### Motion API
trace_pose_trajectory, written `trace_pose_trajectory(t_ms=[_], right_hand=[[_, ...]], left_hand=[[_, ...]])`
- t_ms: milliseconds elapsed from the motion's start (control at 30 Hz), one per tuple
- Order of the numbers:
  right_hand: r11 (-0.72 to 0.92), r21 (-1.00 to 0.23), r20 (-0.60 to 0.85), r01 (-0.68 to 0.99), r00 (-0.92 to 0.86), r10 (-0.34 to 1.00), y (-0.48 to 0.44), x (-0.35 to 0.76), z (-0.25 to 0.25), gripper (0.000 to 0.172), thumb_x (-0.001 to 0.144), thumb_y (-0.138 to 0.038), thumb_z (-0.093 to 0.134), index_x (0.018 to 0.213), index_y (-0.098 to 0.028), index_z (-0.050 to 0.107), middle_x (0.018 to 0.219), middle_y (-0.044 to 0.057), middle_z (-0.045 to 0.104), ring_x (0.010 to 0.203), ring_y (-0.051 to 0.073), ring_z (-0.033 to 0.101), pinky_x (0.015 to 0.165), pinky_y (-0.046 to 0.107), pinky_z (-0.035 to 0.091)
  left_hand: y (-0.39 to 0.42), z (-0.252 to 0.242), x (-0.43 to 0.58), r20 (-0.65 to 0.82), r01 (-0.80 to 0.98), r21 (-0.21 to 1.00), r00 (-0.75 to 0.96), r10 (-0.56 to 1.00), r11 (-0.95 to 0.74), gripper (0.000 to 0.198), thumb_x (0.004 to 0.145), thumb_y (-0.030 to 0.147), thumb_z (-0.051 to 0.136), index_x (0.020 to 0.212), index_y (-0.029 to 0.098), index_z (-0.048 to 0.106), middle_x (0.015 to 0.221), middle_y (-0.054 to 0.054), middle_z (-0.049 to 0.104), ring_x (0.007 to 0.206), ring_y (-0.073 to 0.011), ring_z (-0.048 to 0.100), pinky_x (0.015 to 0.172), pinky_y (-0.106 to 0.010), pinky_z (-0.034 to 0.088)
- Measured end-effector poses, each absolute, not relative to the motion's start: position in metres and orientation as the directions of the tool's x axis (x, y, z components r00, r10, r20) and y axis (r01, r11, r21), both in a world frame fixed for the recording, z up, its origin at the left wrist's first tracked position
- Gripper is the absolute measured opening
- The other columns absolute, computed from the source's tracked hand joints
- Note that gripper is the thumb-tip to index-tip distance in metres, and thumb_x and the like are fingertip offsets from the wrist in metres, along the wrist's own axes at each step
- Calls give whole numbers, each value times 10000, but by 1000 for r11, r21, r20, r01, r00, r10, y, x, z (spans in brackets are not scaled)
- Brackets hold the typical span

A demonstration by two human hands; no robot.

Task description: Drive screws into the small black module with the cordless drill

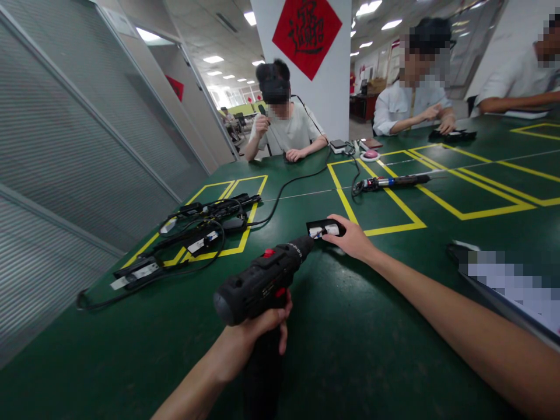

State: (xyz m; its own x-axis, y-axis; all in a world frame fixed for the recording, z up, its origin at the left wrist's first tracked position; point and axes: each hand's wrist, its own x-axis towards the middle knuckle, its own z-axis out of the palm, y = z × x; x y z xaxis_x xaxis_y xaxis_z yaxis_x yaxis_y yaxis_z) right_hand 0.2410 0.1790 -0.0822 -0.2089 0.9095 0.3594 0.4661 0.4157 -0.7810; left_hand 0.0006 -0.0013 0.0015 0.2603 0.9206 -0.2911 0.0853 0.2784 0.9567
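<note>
The left hand (268,324) grips the drill (258,281), long axis aimed forward-right at the black part (324,228) the right hand (350,237) pinches.

Green table (350,350) (yellow-lined), black parts (203,242), slim tool (396,182)

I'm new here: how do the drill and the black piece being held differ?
The drill is bulky; the black piece is small. The left hand grips the drill, the right hand the black piece. The drill has red details, the black piece white areas. Both are largely black.
</note>
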Motion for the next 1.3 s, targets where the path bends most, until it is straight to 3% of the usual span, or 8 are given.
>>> trace_pose_trajectory(t_ms=[367,967,1300], right_hand=[[425,-776,369,466,-212,905,180,241,-84,448,747,-414,681,1159,-267,579,1078,32,650,953,222,607,859,379,468],[427,-777,378,463,-200,904,180,241,-83,455,735,-399,686,1157,-262,583,1101,37,650,972,224,610,878,379,463],[416,-774,367,478,-197,909,180,240,-84,469,737,-410,684,1172,-270,577,1103,37,645,963,223,606,871,386,462]], left_hand=[[-1,2,1,-283,60,959,262,923,277,251,832,273,575,1050,157,534,897,-34,606,503,-104,580,546,-283,455],[1,1,-2,-295,77,956,270,917,285,230,810,292,597,991,153,565,797,-5,587,496,-116,592,545,-286,451],[-3,4,3,-276,56,961,252,928,271,257,813,276,587,1036,156,539,875,-32,613,494,-109,584,538,-285,455]])
